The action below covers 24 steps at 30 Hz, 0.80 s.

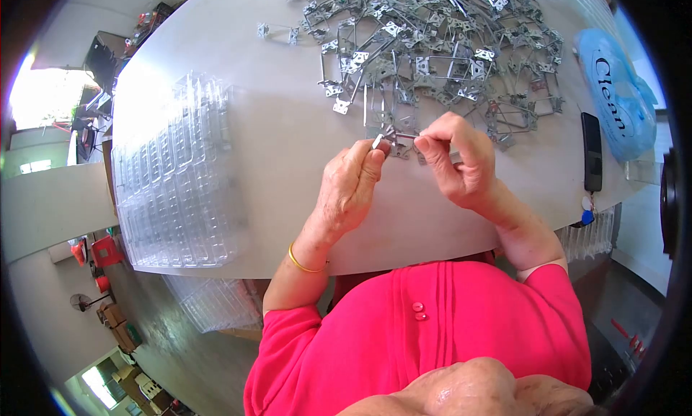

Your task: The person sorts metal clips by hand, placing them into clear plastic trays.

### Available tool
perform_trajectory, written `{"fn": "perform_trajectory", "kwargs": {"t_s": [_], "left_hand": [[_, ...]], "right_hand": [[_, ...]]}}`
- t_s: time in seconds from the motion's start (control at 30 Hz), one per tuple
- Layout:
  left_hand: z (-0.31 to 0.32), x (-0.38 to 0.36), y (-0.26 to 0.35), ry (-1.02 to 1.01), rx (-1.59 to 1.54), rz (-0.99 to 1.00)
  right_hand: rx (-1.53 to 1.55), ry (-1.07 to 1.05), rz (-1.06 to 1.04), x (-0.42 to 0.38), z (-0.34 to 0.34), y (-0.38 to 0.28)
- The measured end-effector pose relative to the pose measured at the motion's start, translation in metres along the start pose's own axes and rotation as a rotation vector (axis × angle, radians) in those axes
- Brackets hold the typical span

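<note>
My left hand (351, 178), with a yellow bangle (303, 260) at the wrist, pinches a small metal bracket (379, 140) between thumb and fingers. A thin metal rod (405, 136) runs from the bracket to my right hand (459, 157), whose thumb and forefinger are closed on its other end. Both hands are held just in front of a large heap of silver metal brackets and rods (432, 48) on the pale table (281, 142). Fine details of the joint between rod and bracket are too small to make out.
Clear plastic trays (176, 178) are stacked at the table's left. At the right lie a black phone (592, 153) and a blue plastic bag (616, 92). More clear trays (216, 303) show below the table's front left edge.
</note>
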<state>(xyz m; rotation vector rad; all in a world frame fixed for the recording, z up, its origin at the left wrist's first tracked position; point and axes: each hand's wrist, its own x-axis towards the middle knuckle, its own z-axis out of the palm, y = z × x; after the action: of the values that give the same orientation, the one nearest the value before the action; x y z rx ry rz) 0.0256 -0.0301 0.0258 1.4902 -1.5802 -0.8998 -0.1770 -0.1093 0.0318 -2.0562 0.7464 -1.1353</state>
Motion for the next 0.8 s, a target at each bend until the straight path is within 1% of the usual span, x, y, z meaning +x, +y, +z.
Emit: {"fn": "perform_trajectory", "kwargs": {"t_s": [0.03,0.07,0.1,0.13,0.17,0.27,0.3,0.33,0.37,0.4,0.43,0.47,0.5,0.53,0.6,0.67,0.73,0.8], "left_hand": [[-0.001,0.000,0.003,-0.054,-0.097,-0.026],[-0.001,0.000,0.005,-0.054,-0.097,-0.026],[-0.001,0.000,0.007,-0.107,-0.142,-0.030],[-0.001,-0.001,0.008,-0.160,-0.185,-0.034],[-0.001,-0.001,0.009,-0.158,-0.183,-0.037],[-0.006,-0.001,0.011,-0.168,-0.239,-0.072],[-0.012,-0.002,0.012,-0.199,-0.338,-0.119],[-0.016,-0.001,0.012,-0.229,-0.437,-0.164],[-0.013,-0.001,0.006,-0.221,-0.433,-0.163],[-0.008,0.002,-0.002,-0.172,-0.638,-0.095],[-0.004,0.003,-0.007,-0.123,-0.842,-0.021],[-0.005,0.004,-0.011,-0.115,-0.836,-0.014],[-0.006,0.006,-0.010,-0.127,-0.958,0.034],[-0.007,0.008,-0.009,-0.140,-1.078,0.085],[-0.007,0.008,-0.006,-0.133,-1.065,0.117],[-0.008,0.006,-0.002,-0.127,-1.055,0.140],[-0.010,0.005,0.002,-0.122,-1.062,-0.013],[-0.009,0.005,-0.001,-0.103,-1.056,-0.039]], "right_hand": [[0.047,0.034,-0.067,0.005,0.000,0.001],[0.095,0.067,-0.133,0.009,0.000,0.002],[0.095,0.067,-0.134,0.007,0.000,0.004],[0.118,0.002,-0.094,0.005,0.000,0.006],[0.143,-0.063,-0.055,0.003,0.001,0.007],[0.160,-0.086,-0.014,0.001,0.001,0.001],[0.165,-0.089,-0.019,-0.003,0.003,0.002],[0.276,-0.043,0.061,-0.008,0.006,0.006],[0.386,0.003,0.140,-0.010,0.008,0.008],[0.391,-0.002,0.131,-0.008,0.008,0.008],[0.451,0.062,0.191,-0.006,0.007,0.007],[0.511,0.125,0.250,-0.003,0.005,0.006],[0.530,0.147,0.306,0.000,0.003,0.005],[0.533,0.143,0.294,0.001,0.002,0.006],[0.631,0.211,0.430,0.004,0.000,0.008],[0.662,0.215,0.457,0.004,0.001,0.008],[0.700,0.187,0.530,0.002,0.004,0.008],[0.724,0.163,0.543,0.000,0.008,0.004]]}}
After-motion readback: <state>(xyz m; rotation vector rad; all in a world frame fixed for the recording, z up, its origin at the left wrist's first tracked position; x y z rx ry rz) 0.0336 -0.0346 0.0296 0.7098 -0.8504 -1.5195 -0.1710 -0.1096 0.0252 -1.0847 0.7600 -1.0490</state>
